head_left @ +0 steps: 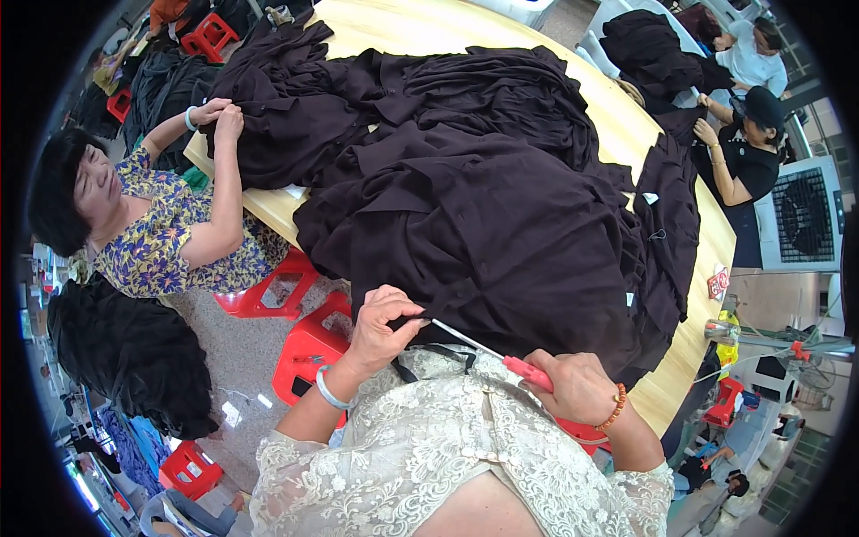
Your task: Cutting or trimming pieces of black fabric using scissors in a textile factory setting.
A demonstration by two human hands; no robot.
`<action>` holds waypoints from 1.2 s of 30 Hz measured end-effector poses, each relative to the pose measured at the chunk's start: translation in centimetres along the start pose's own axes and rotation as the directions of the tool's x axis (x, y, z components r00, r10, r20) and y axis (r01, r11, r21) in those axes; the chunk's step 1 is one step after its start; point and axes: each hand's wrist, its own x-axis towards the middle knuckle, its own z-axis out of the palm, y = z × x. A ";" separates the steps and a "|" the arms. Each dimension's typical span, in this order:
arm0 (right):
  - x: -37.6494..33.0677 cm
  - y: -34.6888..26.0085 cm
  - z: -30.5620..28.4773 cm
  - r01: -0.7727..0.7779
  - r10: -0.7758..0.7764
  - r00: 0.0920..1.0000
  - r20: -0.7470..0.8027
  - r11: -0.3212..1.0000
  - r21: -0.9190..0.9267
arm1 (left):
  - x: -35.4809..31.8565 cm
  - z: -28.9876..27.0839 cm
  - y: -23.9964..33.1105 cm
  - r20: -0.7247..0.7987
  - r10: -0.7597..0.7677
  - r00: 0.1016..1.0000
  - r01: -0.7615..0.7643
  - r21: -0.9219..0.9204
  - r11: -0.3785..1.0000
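Observation:
A big heap of dark brown-black garments covers the middle of the wooden table and hangs over its near edge. My left hand is closed, thumb and fingers pinching a small edge of the dark cloth at the heap's near side. In my right hand is a screwdriver-like tool with a pinkish-red handle and a long thin metal shaft. The shaft slants up to the left, and its tip is right at the pinched cloth. Whether the tip touches the fabric is too small to tell.
Pale wood of the table shows along the right. At the left a person handles dark cloth; another works at the far right. Red stools stand near my left side, beside a dark fabric pile on the floor.

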 end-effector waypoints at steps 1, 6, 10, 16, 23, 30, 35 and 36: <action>0.0 0.0 0.0 -0.001 0.001 1.000 -0.004 1.000 0.003 | -0.1 0.0 -0.3 0.004 0.003 1.000 -0.003 0.001 1.000; 0.0 -0.1 -0.4 -0.004 0.004 1.000 0.016 1.000 -0.004 | 0.0 -0.1 0.1 -0.010 -0.056 0.998 0.055 -0.048 0.997; 0.2 -0.2 -0.5 -0.011 0.011 1.000 -0.006 1.000 0.000 | 0.0 -0.3 0.0 -0.022 -0.071 0.997 0.071 -0.037 0.997; 0.0 -0.2 -0.1 -0.017 0.015 0.999 0.043 0.999 0.034 | 0.5 -0.3 0.2 0.003 -0.054 0.999 0.054 -0.054 0.997; -0.2 -0.4 0.6 0.008 -0.008 1.000 0.009 0.999 0.053 | 2.1 -1.3 1.7 0.062 0.010 0.998 0.000 -0.162 0.987; 1.8 0.6 3.5 0.058 -0.028 0.988 -0.152 0.980 0.192 | 8.2 -5.2 9.6 0.034 0.304 0.952 -0.271 -0.372 0.888; 2.0 4.1 2.6 -0.171 0.113 0.792 -0.599 0.985 -0.039 | 13.2 -8.6 13.1 -0.315 0.474 0.823 -0.563 -0.329 0.759; 1.3 5.0 1.5 -0.256 0.190 0.736 -0.650 0.967 -0.007 | 14.1 -9.1 14.0 -0.370 0.420 0.829 -0.547 -0.374 0.749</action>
